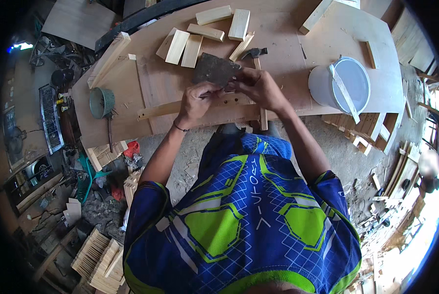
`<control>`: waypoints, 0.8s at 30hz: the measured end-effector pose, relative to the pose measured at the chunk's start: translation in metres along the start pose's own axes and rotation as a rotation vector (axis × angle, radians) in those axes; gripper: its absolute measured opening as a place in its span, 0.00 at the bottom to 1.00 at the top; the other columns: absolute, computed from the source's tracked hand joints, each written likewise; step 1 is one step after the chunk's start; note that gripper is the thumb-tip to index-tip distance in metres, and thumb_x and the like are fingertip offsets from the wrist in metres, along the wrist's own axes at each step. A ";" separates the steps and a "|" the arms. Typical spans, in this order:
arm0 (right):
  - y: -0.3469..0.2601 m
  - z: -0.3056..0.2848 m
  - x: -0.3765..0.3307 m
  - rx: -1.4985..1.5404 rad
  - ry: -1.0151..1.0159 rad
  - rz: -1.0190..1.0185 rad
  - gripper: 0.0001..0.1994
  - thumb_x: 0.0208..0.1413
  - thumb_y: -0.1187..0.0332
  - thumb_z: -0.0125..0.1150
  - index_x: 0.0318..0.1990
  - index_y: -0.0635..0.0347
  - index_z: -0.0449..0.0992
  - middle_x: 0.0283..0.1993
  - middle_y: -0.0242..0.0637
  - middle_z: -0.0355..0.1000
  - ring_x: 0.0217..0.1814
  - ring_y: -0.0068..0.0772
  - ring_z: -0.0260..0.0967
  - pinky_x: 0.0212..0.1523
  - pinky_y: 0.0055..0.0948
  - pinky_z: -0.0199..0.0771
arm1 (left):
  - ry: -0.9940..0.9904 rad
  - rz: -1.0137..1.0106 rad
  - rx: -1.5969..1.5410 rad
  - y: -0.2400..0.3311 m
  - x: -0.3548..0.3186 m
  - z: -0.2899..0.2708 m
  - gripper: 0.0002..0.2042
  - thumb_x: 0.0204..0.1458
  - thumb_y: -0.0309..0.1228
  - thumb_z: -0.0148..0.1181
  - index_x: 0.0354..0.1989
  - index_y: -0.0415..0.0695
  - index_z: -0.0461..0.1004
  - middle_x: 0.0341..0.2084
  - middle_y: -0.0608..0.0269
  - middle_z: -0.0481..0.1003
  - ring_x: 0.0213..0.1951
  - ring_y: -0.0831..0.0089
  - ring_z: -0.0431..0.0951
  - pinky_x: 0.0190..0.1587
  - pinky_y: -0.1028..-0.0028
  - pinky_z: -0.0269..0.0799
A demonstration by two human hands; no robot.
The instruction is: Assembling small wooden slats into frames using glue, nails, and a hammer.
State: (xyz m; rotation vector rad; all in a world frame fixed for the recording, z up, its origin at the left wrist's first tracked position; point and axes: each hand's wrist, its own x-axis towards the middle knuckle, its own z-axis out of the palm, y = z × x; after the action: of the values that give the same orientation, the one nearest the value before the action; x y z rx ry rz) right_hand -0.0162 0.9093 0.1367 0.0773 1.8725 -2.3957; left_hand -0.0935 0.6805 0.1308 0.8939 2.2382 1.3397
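My left hand [198,102] and my right hand [261,89] meet over the workbench's near edge, fingers closed on a thin, dark, rough-faced flat piece [215,69]. It may be sandpaper, but I cannot be sure. The left fingers pinch its lower edge; the right ones grip its right corner. Something small between the fingertips is too hidden to name. Under my right hand lies a hammer [255,52], its wooden handle reaching past the bench edge. A narrow wooden strip [163,110] with dark holes runs along the near edge below my hands.
Several pale wood blocks [208,32] lie beyond my hands on the workbench [288,54]. At right stands a white bucket [322,88] with a stick [344,93] across its rim. A green mesh-like cup [101,103] sits at left. Cut wood pieces [98,255] are stacked on the floor.
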 end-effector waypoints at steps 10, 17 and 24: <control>0.175 -0.055 -0.032 -0.956 0.488 0.219 0.27 0.53 0.48 0.63 0.54 0.57 0.75 0.50 0.50 0.76 0.51 0.52 0.75 0.51 0.46 0.75 | -0.100 0.373 0.181 -0.010 0.004 -0.027 0.05 0.50 0.24 0.68 0.35 0.40 0.80 0.30 0.60 0.77 0.34 0.68 0.79 0.36 0.71 0.75; 0.171 -0.041 -0.046 -1.172 0.743 0.343 0.20 0.56 0.57 0.57 0.50 0.61 0.71 0.45 0.52 0.75 0.48 0.60 0.74 0.48 0.53 0.74 | -0.091 0.460 0.172 -0.021 0.019 -0.024 0.04 0.52 0.25 0.65 0.33 0.40 0.77 0.30 0.59 0.76 0.35 0.63 0.79 0.37 0.69 0.74; 0.107 0.004 -0.133 -0.834 0.945 0.240 0.14 0.60 0.58 0.59 0.40 0.61 0.73 0.33 0.52 0.76 0.34 0.52 0.77 0.34 0.45 0.74 | -0.071 0.485 0.174 -0.022 0.012 -0.027 0.03 0.53 0.23 0.63 0.32 0.40 0.75 0.29 0.58 0.76 0.35 0.61 0.80 0.36 0.68 0.74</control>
State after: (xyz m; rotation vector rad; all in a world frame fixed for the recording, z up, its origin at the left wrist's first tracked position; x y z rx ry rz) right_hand 0.1277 0.8861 0.0480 1.4322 2.8123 -1.2872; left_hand -0.1261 0.6641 0.1237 1.5997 2.1895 1.2836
